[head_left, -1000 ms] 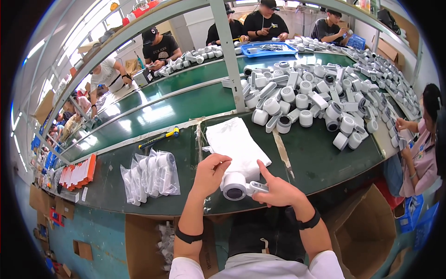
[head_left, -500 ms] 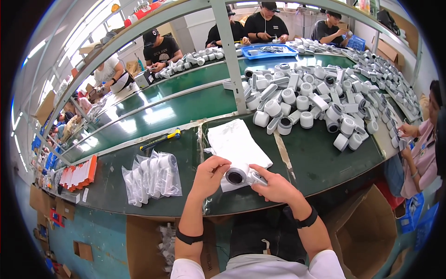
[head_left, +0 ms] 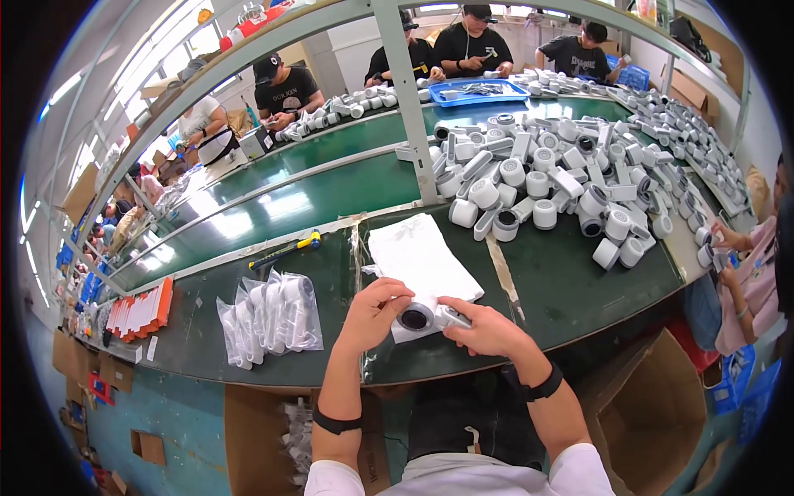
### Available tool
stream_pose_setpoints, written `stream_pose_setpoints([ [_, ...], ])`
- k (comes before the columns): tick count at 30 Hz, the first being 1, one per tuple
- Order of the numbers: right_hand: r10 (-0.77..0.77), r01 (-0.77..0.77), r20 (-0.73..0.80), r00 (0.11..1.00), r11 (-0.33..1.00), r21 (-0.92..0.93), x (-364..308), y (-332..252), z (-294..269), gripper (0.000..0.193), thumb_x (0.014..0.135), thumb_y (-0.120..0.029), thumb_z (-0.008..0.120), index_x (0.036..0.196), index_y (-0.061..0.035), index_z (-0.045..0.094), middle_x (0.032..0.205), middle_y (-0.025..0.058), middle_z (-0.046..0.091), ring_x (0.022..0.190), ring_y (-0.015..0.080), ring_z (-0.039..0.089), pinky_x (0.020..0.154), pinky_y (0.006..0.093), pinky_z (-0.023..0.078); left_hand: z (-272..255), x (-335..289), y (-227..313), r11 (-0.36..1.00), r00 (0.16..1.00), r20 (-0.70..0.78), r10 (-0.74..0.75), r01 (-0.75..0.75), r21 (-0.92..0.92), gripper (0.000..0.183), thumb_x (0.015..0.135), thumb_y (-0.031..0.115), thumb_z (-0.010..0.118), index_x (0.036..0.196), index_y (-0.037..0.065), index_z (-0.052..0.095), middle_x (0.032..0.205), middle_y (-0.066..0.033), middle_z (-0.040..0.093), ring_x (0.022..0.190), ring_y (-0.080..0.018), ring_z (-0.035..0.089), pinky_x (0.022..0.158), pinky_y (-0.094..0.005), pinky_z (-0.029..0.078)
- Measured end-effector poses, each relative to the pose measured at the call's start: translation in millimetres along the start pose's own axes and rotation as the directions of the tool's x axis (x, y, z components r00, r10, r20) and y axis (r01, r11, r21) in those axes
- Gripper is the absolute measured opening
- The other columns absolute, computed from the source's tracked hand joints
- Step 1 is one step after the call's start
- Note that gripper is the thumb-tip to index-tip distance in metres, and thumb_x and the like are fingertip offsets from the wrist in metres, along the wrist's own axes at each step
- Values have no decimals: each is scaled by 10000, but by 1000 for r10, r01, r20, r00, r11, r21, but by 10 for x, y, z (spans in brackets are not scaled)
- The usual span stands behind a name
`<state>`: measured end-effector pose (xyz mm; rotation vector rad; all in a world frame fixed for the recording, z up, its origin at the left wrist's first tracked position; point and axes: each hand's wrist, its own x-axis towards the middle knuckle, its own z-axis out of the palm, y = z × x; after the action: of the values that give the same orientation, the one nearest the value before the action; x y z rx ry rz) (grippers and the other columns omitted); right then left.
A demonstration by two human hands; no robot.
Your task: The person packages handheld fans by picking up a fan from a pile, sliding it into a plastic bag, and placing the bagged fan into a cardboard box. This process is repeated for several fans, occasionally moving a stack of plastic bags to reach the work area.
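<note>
Just above the near edge of the bench I hold a white handheld fan [head_left: 416,317], a short barrel head with a dark round end and a handle. My left hand [head_left: 372,312] pinches the left side of the head between thumb and fingers. Around the handle, on the right, my right hand [head_left: 484,328] is closed. Under and beyond the fan lies a flat white stack [head_left: 423,255] of what looks like thin plastic bags or cloth. To the left, several similar white fans in clear bags [head_left: 271,318] lie side by side.
A big heap of loose white fans [head_left: 546,169] covers the right of the green bench [head_left: 571,285]. Left lie a yellow-and-black hammer-like tool [head_left: 285,249] and orange-and-white boxes [head_left: 141,310]. A metal post [head_left: 405,99] rises ahead. Cardboard boxes [head_left: 645,405] stand below. Co-workers sit around.
My hands and the fan have shifted very slightly to the left. The person at the far right of the back row has straightened and moved an arm; the bench items have stayed put.
</note>
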<state>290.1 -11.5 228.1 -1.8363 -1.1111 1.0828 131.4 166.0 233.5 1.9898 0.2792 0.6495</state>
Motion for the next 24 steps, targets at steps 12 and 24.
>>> stream_pose_setpoints([
  [12, 58, 115, -299, 953, 841, 528, 29, 136, 365, 722, 863, -82, 557, 1511, -141, 246, 1170, 229, 635, 612, 176, 645, 520, 290, 523, 755, -269, 76, 882, 915, -114, 387, -332, 334, 224, 779, -111, 601, 925, 35, 689, 900, -112, 618, 733, -258, 646, 622, -325, 534],
  [24, -151, 424, -449, 881, 673, 605, 28, 242, 382, 502, 958, -87, 568, 1409, -76, 348, 1138, 103, 601, 917, 135, 618, 789, 263, 513, 703, -535, 197, 958, 967, -101, 234, -247, -143, 300, 808, -65, 692, 1087, 26, 629, 1018, -91, 614, 748, -168, 616, 665, -282, 510],
])
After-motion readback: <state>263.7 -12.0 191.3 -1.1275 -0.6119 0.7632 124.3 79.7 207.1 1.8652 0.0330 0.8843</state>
